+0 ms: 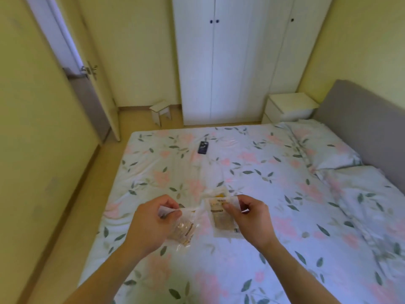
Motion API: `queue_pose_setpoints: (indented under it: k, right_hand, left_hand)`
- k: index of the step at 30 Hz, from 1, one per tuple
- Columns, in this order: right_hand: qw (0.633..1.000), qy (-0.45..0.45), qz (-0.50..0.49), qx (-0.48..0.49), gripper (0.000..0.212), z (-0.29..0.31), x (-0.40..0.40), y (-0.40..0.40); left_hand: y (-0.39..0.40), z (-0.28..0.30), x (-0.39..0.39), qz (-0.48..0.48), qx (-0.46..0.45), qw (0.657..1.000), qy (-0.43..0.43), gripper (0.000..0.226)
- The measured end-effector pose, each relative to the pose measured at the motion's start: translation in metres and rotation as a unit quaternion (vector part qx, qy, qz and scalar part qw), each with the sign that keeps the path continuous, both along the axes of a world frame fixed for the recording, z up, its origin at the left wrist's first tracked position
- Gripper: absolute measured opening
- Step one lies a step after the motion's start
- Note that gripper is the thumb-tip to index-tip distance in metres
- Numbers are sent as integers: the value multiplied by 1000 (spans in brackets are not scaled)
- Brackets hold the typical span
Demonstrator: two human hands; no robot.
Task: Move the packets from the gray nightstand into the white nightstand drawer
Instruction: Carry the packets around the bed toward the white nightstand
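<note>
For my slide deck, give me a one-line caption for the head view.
Left hand and right hand each hold a packet above the floral bed.

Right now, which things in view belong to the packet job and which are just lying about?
Part of the job:
clear packet, pinched by the left hand
labelled packet, pinched by the right hand
white nightstand

Just lying about:
phone on the bed
stool
wardrobe

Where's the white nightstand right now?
In the head view, the white nightstand stands at the far right, between the tall white wardrobe and the grey padded headboard.
</note>
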State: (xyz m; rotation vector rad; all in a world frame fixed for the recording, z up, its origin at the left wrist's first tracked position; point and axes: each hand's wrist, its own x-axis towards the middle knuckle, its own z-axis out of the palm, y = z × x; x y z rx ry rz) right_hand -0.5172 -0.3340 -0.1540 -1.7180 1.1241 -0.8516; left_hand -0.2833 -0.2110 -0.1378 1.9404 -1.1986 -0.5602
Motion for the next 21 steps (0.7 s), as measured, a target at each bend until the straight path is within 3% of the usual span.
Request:
queue_pose_setpoints:
  k: [4,7,10,14,21]
  right_hand:
    - [999,1,5,-32,35,7,86,32]
    - [999,-9,-44,-26,36,2,129,70]
    - [996,-13,-90,-2,23,-4,164,116]
    - [992,-5,-126,20,31,-7,197,157]
    - [987,32,-156,21,22,-21,258,145]
  left_hand:
    - [28,4,81,-12,-1,1000,-18,15]
    - [55,1,129,-52,-5,998,-19,15]
    - [81,-2,176,-100,17,995,-26,15]
    - [102,4,223,-128,30,991,-27,15]
    - [90,3,296,-129,15,992,-10,14]
